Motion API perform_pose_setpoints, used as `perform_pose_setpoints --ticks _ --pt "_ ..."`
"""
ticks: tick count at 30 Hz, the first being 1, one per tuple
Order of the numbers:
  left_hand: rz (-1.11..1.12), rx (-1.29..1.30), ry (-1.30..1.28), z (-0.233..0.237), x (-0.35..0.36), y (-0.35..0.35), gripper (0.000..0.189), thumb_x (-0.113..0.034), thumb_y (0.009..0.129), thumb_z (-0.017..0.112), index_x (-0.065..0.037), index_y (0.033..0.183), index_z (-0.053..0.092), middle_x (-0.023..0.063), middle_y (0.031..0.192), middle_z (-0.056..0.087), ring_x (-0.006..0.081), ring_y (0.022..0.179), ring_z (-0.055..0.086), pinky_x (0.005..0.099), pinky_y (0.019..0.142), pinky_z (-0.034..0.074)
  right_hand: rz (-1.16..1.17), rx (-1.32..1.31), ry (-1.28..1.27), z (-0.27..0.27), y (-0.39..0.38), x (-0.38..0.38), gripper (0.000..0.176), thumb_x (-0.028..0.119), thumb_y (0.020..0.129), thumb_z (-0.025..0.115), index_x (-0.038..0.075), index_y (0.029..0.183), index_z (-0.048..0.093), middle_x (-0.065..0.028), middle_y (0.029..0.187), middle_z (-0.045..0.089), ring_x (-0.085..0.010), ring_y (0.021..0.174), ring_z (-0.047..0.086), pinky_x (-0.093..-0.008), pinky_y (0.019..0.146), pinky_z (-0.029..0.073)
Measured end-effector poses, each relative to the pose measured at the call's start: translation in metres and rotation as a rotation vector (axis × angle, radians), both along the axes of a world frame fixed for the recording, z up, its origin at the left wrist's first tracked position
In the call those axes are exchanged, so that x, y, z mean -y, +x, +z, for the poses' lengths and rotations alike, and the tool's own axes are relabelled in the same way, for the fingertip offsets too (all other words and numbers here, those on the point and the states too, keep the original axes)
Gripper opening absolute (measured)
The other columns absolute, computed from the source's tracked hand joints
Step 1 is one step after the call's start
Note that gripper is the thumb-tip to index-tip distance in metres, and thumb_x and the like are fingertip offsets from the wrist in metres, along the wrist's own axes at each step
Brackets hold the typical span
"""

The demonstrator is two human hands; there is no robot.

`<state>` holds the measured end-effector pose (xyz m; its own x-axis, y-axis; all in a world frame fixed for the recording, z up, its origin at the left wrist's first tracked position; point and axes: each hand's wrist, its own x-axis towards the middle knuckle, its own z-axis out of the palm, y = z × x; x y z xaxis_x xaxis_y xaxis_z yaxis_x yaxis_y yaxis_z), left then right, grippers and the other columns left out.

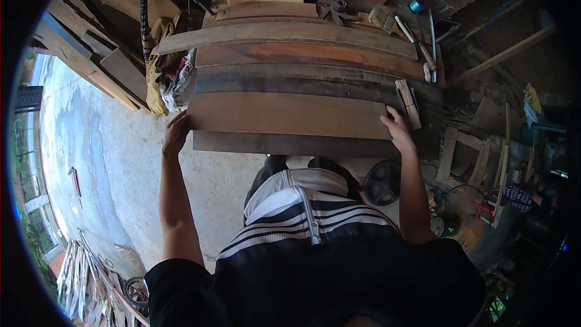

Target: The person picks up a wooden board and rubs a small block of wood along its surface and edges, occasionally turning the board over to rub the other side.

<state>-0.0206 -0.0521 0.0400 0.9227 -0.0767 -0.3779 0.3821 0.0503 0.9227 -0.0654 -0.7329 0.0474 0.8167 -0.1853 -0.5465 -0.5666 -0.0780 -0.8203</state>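
A wide, smooth brown wooden board (pixel 287 112) lies across the workbench (pixel 260 143) in front of me. My left hand (pixel 176 133) grips its left end, with the fingers on the top edge and part of the hand out of sight. At the opposite end, my right hand (pixel 397 129) is closed on the board's right edge, thumb and fingers around the corner. Just past the right hand rests a small bundle of thin wooden strips (pixel 408 103).
Behind the board lie a reddish plank (pixel 302 53) and a long pale plank (pixel 284 34). A metal clamp-like tool (pixel 336 9) sits farther back. A handled tool (pixel 415 41) lies at the bench's right. A black wheel-shaped object (pixel 384 181) stands below, right of my legs.
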Motion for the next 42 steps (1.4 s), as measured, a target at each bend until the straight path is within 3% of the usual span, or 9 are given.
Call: perform_pose_setpoints --ticks 2,4,5,8,12,18,25,34,42 --pt "0.132 -0.146 -0.078 0.006 0.006 -0.001 0.037 -0.009 0.093 0.055 0.005 0.127 0.054 0.0107 0.114 0.064 0.0195 0.100 0.063 0.0300 0.088 0.050 -0.016 0.049 0.068 -0.016 0.005 0.003 0.053 0.020 0.092 0.061 0.003 0.138 0.043 -0.0151 0.119 0.060 -0.0255 0.105 0.061 -0.0330 0.089 0.047" --pt "0.139 -0.029 0.143 -0.022 -0.006 0.004 0.038 -0.009 0.090 0.057 0.004 0.126 0.056 0.0114 0.114 0.065 0.0187 0.100 0.063 0.0292 0.088 0.049 0.242 0.076 -0.653 -0.022 0.015 0.002 0.051 0.025 0.090 0.062 0.005 0.135 0.049 -0.0174 0.117 0.063 -0.0301 0.105 0.061 -0.0371 0.089 0.047" --pt "0.161 0.025 0.198 -0.034 -0.010 0.006 0.035 -0.010 0.089 0.058 0.002 0.122 0.061 0.0111 0.113 0.066 0.0169 0.099 0.063 0.0287 0.088 0.048 0.208 0.130 -0.702 -0.017 0.017 -0.009 0.043 0.018 0.089 0.062 0.005 0.129 0.054 -0.0151 0.087 0.067 -0.0195 0.082 0.065 -0.0334 0.073 0.049" --pt "0.225 0.077 0.672 -0.051 -0.010 0.018 0.030 -0.012 0.090 0.058 -0.001 0.117 0.065 0.0100 0.109 0.068 0.0153 0.100 0.062 0.0302 0.089 0.048 0.264 0.260 -1.003 -0.022 0.016 -0.028 0.044 0.022 0.085 0.065 0.007 0.126 0.058 -0.0208 0.095 0.066 -0.0382 0.090 0.063 -0.0429 0.077 0.050" --pt "0.259 -0.036 0.539 -0.022 0.016 0.023 0.031 -0.015 0.089 0.059 -0.001 0.116 0.066 0.0102 0.110 0.069 0.0176 0.102 0.062 0.0320 0.089 0.047 0.343 0.305 -1.091 0.010 0.015 -0.030 0.044 0.021 0.084 0.067 0.007 0.124 0.059 -0.0175 0.101 0.062 -0.0358 0.093 0.059 -0.0419 0.081 0.047" --pt "0.228 0.215 1.123 -0.068 -0.012 0.012 0.045 -0.019 0.086 0.062 -0.004 0.128 0.056 0.0203 0.109 0.066 0.0291 0.100 0.064 0.0382 0.084 0.048 0.100 0.265 -1.662 0.029 0.024 0.006 0.071 0.036 0.083 0.068 0.005 0.139 0.038 -0.0135 0.115 0.050 -0.0335 0.105 0.049 -0.0447 0.085 0.043" --pt "0.097 -0.230 1.186 -0.013 0.057 -0.005 0.100 -0.059 0.067 0.075 -0.003 0.139 0.035 0.0215 0.143 0.037 0.0394 0.130 0.038 0.0481 0.102 0.037 0.519 0.554 -1.381 0.058 0.033 -0.005 0.063 0.027 0.087 0.065 0.005 0.139 0.038 -0.0170 0.110 0.050 -0.0353 0.098 0.050 -0.0437 0.083 0.044" --pt "0.207 -0.064 1.145 -0.033 0.066 -0.020 0.115 -0.048 0.060 0.085 0.000 0.144 0.023 0.0214 0.145 0.034 0.0371 0.132 0.037 0.0463 0.106 0.035 1.017 0.619 -1.252 0.027 0.022 -0.029 0.077 0.033 0.081 0.070 0.012 0.145 0.032 -0.0118 0.111 0.048 -0.0333 0.097 0.052 -0.0431 0.076 0.051" --pt "0.254 -0.115 1.009 -0.024 0.073 -0.023 0.121 -0.053 0.059 0.084 -0.002 0.148 0.018 0.0167 0.152 0.024 0.0344 0.138 0.028 0.0527 0.108 0.027 1.191 1.045 -0.965 0.014 0.116 -0.290 0.065 0.034 0.082 0.067 0.013 0.137 0.040 -0.0079 0.112 0.052 -0.0298 0.104 0.052 -0.0431 0.081 0.049"
